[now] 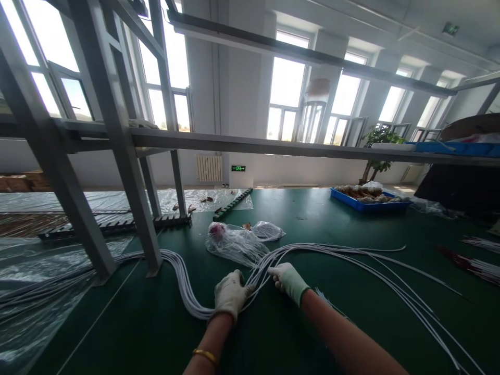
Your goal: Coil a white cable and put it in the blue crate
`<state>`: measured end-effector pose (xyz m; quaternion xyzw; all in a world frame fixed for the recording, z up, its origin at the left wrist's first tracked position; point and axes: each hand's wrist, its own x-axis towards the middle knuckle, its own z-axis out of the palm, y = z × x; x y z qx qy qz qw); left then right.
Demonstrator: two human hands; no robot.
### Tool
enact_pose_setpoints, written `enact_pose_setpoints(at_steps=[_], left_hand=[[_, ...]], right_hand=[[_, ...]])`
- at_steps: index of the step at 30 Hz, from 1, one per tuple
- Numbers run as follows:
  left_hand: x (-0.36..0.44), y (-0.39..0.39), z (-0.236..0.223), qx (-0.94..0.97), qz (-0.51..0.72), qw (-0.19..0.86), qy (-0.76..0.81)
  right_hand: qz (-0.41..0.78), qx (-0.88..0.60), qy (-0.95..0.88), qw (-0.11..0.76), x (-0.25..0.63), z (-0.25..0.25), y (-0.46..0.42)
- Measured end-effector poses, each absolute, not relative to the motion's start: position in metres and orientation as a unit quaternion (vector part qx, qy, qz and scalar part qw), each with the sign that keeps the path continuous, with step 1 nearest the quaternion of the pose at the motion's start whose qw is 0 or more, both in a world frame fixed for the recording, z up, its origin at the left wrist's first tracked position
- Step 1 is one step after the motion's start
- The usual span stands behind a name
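Both gloved hands, left hand and right hand, clamp the bundle of white cables; beyond it, a blue plastic tray holds brownish parts.

The only sign I could make out was the green exit sign on the far wall, just beside the white radiator; its white marks were too small for me to read. Nothing on my counter carried any legible text.
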<state>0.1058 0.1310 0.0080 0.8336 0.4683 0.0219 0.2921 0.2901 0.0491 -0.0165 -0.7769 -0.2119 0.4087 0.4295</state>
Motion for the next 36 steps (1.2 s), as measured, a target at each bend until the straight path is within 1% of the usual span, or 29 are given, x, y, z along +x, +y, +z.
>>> enact_pose_setpoints(at_steps=[3, 5, 10, 15, 20, 24, 28, 31, 33, 36], left_hand=[[0.107, 0.132, 0.007, 0.828, 0.015, 0.298, 0.475], [0.109, 0.134, 0.007, 0.823, 0.012, 0.304, 0.480], [0.109, 0.147, 0.004, 0.830, -0.001, 0.314, 0.462], [0.110, 0.160, -0.002, 0.839, -0.006, 0.319, 0.441], [0.108, 0.156, -0.006, 0.828, 0.024, 0.337, 0.448], [0.106, 0.152, -0.007, 0.808, 0.059, 0.357, 0.465], [0.101, 0.154, -0.003, 0.784, 0.052, 0.415, 0.459], [0.096, 0.157, 0.000, 0.774, 0.036, 0.447, 0.447], [0.094, 0.158, 0.000, 0.774, 0.037, 0.445, 0.449], [0.090, 0.157, -0.003, 0.778, 0.051, 0.426, 0.459]], right_hand=[[0.433, -0.799, -0.174, 0.380, 0.287, -0.013, 0.045], [0.432, -0.802, -0.179, 0.371, 0.281, -0.011, 0.042], [0.402, -0.783, -0.280, 0.382, 0.258, -0.008, 0.032], [0.382, -0.780, -0.370, 0.331, 0.246, -0.010, 0.035], [0.381, -0.802, -0.380, 0.261, 0.252, -0.010, 0.043], [0.360, -0.810, -0.396, 0.240, 0.251, -0.005, 0.040], [0.332, -0.808, -0.415, 0.253, 0.244, -0.001, 0.036], [0.335, -0.803, -0.405, 0.281, 0.241, -0.003, 0.034], [0.336, -0.798, -0.385, 0.319, 0.240, -0.006, 0.032], [0.312, -0.780, -0.340, 0.422, 0.242, -0.006, 0.028]])
